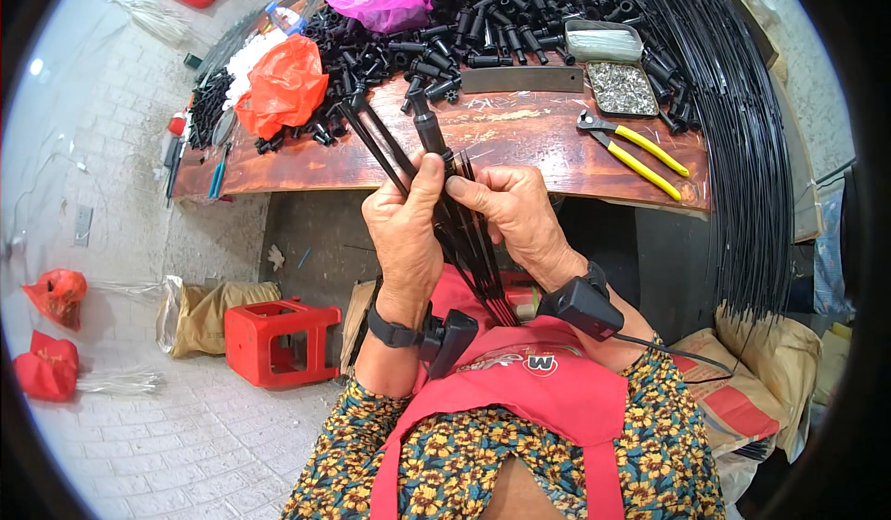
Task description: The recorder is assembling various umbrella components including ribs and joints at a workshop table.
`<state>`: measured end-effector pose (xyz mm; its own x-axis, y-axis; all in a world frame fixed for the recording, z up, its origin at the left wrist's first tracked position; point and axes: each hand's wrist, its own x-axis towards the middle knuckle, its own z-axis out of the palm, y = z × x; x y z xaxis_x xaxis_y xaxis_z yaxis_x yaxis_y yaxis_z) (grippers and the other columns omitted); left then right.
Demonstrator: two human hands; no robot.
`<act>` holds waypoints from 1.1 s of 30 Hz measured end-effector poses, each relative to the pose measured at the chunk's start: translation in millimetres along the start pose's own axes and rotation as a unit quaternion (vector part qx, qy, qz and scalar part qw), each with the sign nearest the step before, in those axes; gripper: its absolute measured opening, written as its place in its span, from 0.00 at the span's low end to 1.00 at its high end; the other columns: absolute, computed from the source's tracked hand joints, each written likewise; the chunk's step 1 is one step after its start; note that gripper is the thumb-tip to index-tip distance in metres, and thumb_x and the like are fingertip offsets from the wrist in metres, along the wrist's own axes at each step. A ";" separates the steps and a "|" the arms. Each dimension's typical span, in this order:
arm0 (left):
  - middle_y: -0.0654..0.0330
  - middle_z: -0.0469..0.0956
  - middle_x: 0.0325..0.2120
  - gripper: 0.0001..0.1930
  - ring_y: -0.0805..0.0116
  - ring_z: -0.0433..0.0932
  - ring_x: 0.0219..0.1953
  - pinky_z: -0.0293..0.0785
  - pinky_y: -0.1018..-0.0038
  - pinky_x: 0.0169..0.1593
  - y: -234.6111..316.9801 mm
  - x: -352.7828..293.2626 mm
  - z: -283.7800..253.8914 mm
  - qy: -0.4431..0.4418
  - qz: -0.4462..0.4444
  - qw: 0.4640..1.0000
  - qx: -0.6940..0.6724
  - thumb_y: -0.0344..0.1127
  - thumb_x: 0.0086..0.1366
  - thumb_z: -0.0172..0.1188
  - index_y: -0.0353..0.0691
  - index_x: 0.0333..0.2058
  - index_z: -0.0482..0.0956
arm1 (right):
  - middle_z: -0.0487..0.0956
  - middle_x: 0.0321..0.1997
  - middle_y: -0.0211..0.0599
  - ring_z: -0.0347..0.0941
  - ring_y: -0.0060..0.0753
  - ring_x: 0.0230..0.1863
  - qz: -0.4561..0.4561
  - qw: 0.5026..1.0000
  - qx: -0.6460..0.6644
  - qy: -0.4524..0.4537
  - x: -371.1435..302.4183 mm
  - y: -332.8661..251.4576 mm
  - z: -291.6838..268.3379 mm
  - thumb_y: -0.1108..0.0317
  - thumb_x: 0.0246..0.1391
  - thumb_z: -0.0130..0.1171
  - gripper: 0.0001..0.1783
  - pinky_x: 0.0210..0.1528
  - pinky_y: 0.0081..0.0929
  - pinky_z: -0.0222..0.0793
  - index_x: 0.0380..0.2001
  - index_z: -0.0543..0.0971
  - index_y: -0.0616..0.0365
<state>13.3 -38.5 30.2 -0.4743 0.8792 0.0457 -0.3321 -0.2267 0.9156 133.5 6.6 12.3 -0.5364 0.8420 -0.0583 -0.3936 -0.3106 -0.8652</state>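
In front of my chest my left hand (406,223) is closed around a bundle of thin black rods (478,265), which spread down toward my lap. A black tubular fitting (429,130) stands tilted at the top of the bundle, above my left thumb. Two thicker black pieces (376,140) reach up and left from the same hand. My right hand (515,209) pinches the rods just below the fitting's collar, thumb pressed against them. The fingers hide exactly how rods and fitting meet.
The wooden table (520,154) bears a heap of black fittings (483,19), yellow-handled pliers (640,154), a flat metal bar (522,79), a tray of small metal parts (622,89) and an orange bag (283,89). Long black rods (742,149) hang off its right end. A red stool (278,342) stands lower left.
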 end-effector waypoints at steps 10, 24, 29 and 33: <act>0.52 0.80 0.29 0.14 0.65 0.80 0.30 0.79 0.71 0.36 3.5 -6.9 8.6 -0.034 0.021 0.998 -0.039 0.38 0.66 0.57 0.30 0.38 0.76 | 0.76 0.19 0.25 0.66 0.10 0.20 -0.012 0.999 -0.023 0.021 -7.3 -0.1 2.2 0.64 0.50 0.68 0.14 0.19 0.12 0.58 0.20 0.81 0.64; 0.52 0.81 0.29 0.12 0.65 0.82 0.31 0.80 0.73 0.36 17.7 -33.9 -20.5 -0.064 0.031 0.995 -0.063 0.36 0.67 0.56 0.30 0.35 0.78 | 0.74 0.15 0.24 0.61 0.10 0.11 0.037 0.997 -0.012 -0.061 -15.6 18.3 19.0 0.57 0.47 0.69 0.16 0.11 0.11 0.49 0.20 0.80 0.58; 0.53 0.80 0.29 0.16 0.67 0.80 0.30 0.78 0.75 0.36 22.6 -36.9 -31.9 -0.049 0.043 0.997 0.039 0.41 0.66 0.58 0.31 0.40 0.77 | 0.74 0.15 0.25 0.64 0.11 0.13 -0.001 0.997 -0.069 -0.037 -26.7 22.6 33.2 0.55 0.47 0.70 0.19 0.11 0.12 0.50 0.19 0.79 0.60; 0.58 0.79 0.26 0.15 0.70 0.79 0.27 0.76 0.77 0.32 24.8 -33.0 -24.3 -0.038 0.055 0.997 -0.041 0.40 0.65 0.59 0.31 0.39 0.78 | 0.75 0.16 0.25 0.64 0.10 0.15 -0.027 0.995 -0.099 0.010 -33.1 12.9 43.5 0.58 0.48 0.69 0.17 0.14 0.13 0.54 0.19 0.80 0.62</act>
<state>0.9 -83.4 41.8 -0.4491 0.8757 0.1774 -0.3482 -0.3543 0.8679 113.8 -44.5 24.7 -0.5029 0.8641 -0.0181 -0.2651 -0.1741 -0.9484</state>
